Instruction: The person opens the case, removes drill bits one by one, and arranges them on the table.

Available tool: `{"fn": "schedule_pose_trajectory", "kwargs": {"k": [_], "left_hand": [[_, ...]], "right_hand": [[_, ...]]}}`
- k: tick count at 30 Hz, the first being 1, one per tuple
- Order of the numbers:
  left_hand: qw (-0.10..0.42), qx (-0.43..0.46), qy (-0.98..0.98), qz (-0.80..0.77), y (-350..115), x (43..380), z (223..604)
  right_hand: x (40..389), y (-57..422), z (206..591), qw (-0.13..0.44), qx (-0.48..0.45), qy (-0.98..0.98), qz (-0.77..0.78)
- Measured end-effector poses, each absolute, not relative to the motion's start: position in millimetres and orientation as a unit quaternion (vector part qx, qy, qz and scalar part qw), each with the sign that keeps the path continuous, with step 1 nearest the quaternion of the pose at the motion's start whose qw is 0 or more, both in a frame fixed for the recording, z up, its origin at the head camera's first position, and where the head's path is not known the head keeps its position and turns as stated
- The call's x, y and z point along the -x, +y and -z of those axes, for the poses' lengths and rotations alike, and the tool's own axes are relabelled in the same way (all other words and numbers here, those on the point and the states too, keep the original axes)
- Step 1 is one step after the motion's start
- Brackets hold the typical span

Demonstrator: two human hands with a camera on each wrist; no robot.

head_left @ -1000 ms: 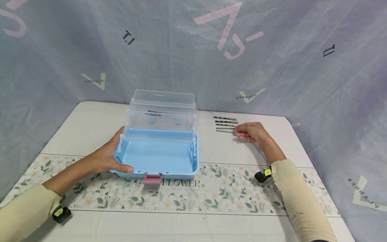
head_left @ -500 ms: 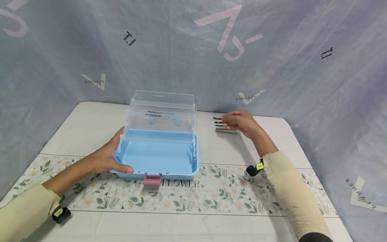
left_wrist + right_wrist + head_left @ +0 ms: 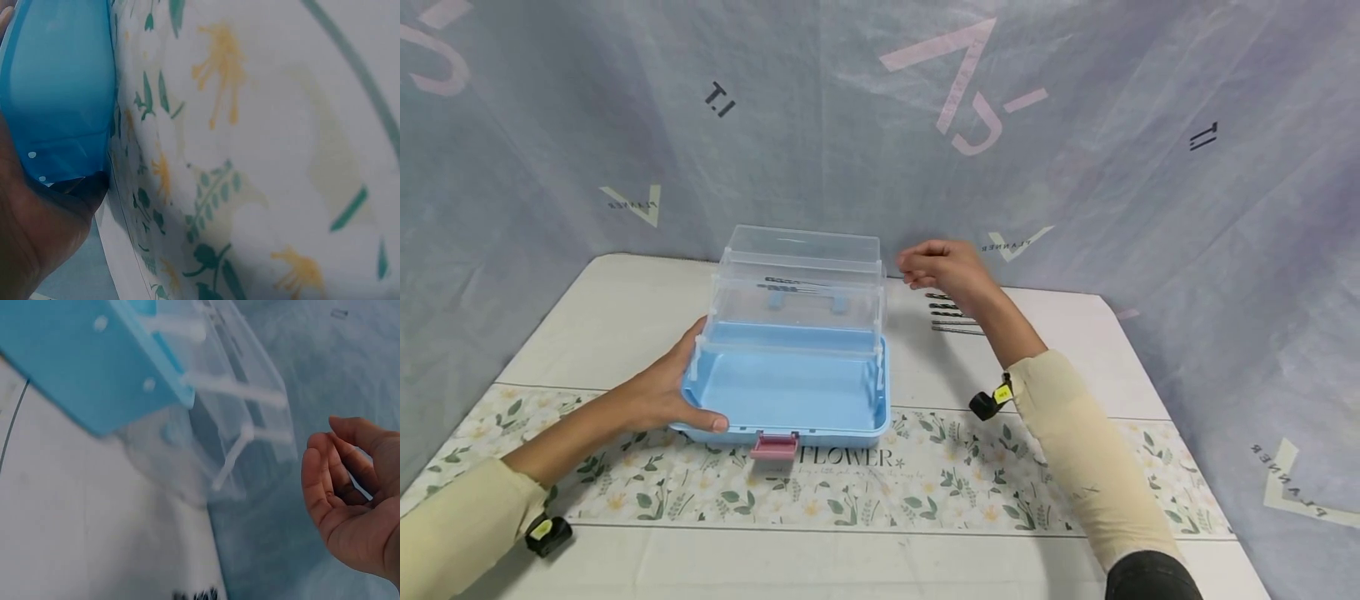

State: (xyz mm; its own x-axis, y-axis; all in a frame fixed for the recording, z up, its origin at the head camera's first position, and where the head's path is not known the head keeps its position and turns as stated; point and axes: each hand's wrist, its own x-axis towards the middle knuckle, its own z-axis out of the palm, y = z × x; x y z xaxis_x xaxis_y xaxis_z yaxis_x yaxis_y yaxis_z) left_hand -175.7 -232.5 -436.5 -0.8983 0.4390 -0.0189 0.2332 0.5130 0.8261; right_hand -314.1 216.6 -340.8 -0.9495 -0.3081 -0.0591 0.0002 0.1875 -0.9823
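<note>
My left hand [image 3: 673, 387] grips the left side of a light blue toolbox [image 3: 790, 392], its thumb over the front rim. The box's clear stacked trays [image 3: 805, 271] are raised at the back, with several dark drill bits [image 3: 786, 281] in one tray. My right hand [image 3: 943, 265] is in the air just right of these trays, apart from them. In the right wrist view its fingers [image 3: 319, 481] are loosely bent, with nothing visible between them. Below the hand, several drill bits [image 3: 957, 331] lie in a row on the table, partly covered by the hand.
A pink latch [image 3: 775, 447] hangs at the toolbox's front. A white cloth with a floral band [image 3: 955, 483] covers the table [image 3: 775, 567]. Grey printed fabric [image 3: 820, 125] hangs behind and on both sides.
My right hand has risen from the row of drill bits and moved left and back, towards the raised trays. My left hand keeps its place on the toolbox.
</note>
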Motion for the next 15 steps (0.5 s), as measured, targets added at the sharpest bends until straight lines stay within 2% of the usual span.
{"fn": "schedule_pose_trajectory", "kwargs": {"k": [8,15], "left_hand": [[0.104,-0.217,0.846,-0.476,-231,178,439],[0.109,-0.22,0.838,-0.487,-230,180,443]], "right_hand": [[316,174,325,0.103,0.159,0.752,0.632],[317,147,328,0.095,0.218,0.776,0.584]]}}
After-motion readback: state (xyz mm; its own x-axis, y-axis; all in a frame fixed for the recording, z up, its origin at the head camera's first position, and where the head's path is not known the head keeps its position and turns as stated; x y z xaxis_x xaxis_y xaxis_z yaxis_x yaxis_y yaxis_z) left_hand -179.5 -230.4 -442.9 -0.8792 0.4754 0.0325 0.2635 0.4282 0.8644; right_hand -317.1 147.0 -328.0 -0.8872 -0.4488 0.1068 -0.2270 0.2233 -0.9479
